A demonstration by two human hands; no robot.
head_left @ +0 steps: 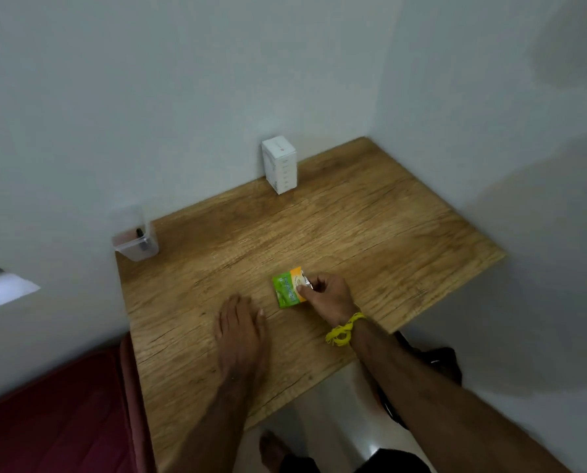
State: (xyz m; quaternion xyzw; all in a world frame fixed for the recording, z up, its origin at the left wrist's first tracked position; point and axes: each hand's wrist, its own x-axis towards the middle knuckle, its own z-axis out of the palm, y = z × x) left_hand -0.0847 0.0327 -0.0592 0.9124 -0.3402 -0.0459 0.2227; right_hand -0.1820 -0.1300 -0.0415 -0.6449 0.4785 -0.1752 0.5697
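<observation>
From the head view, the print on the green and orange sachet (288, 290) is too blurred for us to read. Its right edge is covered by the right hand (329, 295), whose thumb and curled fingers pinch the torn silvery corner, and we cannot tell how much of the packet lies under them. A yellow thread band (343, 329) is tied at that wrist. Just left of the sachet and a little nearer to us, apart from it, the left hand (239, 327) rests flat with straight fingers, holding nothing. Nearer than the sachet, both forearms run out of the picture, and a bare foot (273, 452) on the pale floor is cut off by the lower edge. To the sachet's right and nearer, a dark object (438, 363) is partly hidden behind the right forearm, and we cannot make out what it is. The sachet lies on a wooden table (353, 227) set into a corner of plain pale walls. A red padded surface (46, 414) shows far to the sachet's left and nearer. Well beyond the sachet, a white box (280, 169) stands upright against the wall. Far to the sachet's left and beyond it, a clear container (135, 238) holds a small dark item (141, 238) that we cannot identify.
</observation>
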